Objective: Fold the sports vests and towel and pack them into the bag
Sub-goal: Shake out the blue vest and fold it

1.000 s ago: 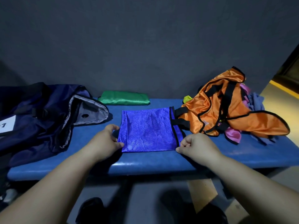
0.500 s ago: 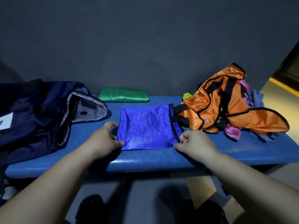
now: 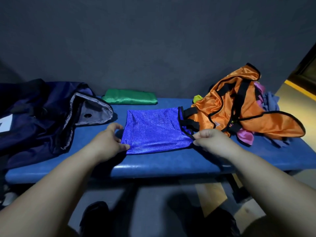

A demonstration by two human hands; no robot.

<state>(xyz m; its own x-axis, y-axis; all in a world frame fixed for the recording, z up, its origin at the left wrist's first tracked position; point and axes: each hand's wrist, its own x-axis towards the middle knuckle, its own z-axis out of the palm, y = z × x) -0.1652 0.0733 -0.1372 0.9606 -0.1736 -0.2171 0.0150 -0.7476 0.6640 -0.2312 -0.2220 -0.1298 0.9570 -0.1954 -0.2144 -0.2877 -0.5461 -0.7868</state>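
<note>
Left hand [image 3: 109, 139] and right hand [image 3: 211, 140] each pinch a near corner of the folded blue vest [image 3: 155, 130], flat on the bench [image 3: 171, 166], navy bag [image 3: 42, 115] left.

Your left forearm [image 3: 56, 182] enters the view from 7 o'clock and your right forearm [image 3: 266, 177] from 5 o'clock. Both are bare along the whole length that shows, out to the picture's edge. Your left hand [image 3: 109, 141] and right hand [image 3: 212, 141] are bare too; the view is too dim and soft to show nails or finer marks. Down at 6 o'clock you wear dark footwear. Your left shoe [image 3: 95, 218] looks black with a rounded toe. Your right shoe [image 3: 217, 223] sits in deep shadow, so only a dark bulk shows and its outline is hard to tell.
</note>
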